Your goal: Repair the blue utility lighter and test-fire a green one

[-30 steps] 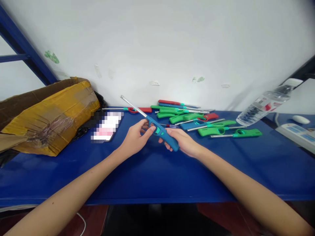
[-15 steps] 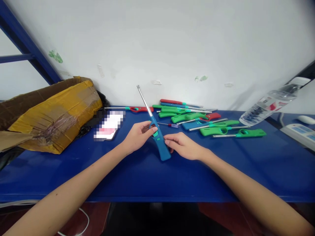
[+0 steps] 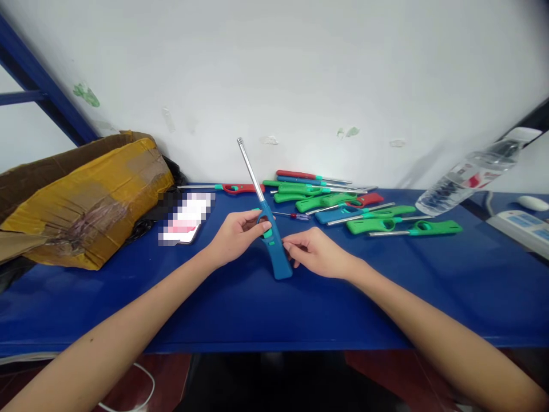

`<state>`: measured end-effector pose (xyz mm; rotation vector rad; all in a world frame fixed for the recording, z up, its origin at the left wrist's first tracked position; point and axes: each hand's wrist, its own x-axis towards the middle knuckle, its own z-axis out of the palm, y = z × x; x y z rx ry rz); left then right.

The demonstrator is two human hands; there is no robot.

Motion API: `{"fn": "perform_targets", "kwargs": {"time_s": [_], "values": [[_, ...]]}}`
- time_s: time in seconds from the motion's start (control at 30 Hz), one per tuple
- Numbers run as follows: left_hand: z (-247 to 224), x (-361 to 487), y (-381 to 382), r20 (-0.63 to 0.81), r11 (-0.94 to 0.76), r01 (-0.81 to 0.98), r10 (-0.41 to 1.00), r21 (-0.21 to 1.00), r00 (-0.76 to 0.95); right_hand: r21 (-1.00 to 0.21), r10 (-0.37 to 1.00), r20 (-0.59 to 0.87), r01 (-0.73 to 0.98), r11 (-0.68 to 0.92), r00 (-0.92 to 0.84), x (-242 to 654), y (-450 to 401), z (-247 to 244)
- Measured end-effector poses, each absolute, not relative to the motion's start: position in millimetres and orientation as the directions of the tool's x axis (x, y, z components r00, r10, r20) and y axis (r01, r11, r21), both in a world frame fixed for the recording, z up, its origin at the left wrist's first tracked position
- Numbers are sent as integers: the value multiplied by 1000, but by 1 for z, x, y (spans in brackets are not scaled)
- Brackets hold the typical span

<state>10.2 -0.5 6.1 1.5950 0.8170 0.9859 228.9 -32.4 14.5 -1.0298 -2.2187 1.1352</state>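
The left grip (image 3: 235, 236) is closed on a blue lighter (image 3: 281, 262), thumb and fingers at its trigger section; the lighter is tilted, its metal tube pointing up and leftward. The right grip (image 3: 322, 253) has thumb and forefinger drawn together at the handle's right edge; whether they pinch it cannot be told.

Containers: well left of the left grip, a cardboard box (image 3: 103, 200) bound in yellow tape, contents hidden; far right of the right grip, a capped clear bottle (image 3: 469, 178), fill level indeterminable.

Between left grip and box lies a phone (image 3: 189, 216), its screen obscured. Beyond the right grip are a screwdriver (image 3: 300, 216) and a pile of lighters (image 3: 333, 216). Beneath both grips runs a blue surface (image 3: 257, 320), backed by a marked white wall (image 3: 274, 68).
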Motion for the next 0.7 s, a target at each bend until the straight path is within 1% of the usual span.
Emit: {"fn": "perform_targets", "kwargs": {"time_s": [0.17, 0.23, 0.3, 0.37, 0.4, 0.47, 0.57, 0.63, 0.7], "values": [[6, 8, 1, 206, -200, -60, 870, 978, 449, -878, 794, 56, 349, 327, -605, 227, -33, 14], [5, 7, 2, 206, -178, -105, 869, 978, 451, -912, 817, 71, 295, 286, -572, 225, -34, 15], [4, 7, 2, 214, -154, -167, 873, 974, 438, -964, 835, 80, 172, 205, -545, 224, -34, 16], [5, 8, 2, 217, -120, -244, 880, 962, 423, -997, 817, 69, -4, 81, -573, 222, -34, 16], [6, 9, 1, 208, -91, -279, 882, 956, 423, -997, 792, 58, -80, 11, -608, 222, -34, 17], [8, 11, -2, 162, -6, -332, 882, 943, 443, -976, 733, 32, -181, -125, -679, 221, -35, 18], [10, 14, -5, 77, 114, -357, 875, 927, 478, -919, 678, -29, -247, -308, -735, 220, -39, 22], [9, 16, -5, 21, 172, -351, 874, 921, 485, -885, 693, -92, -261, -386, -715, 218, -42, 24], [7, 18, -5, -45, 233, -332, 872, 914, 487, -872, 745, -176, -250, -422, -644, 215, -44, 26]]}}
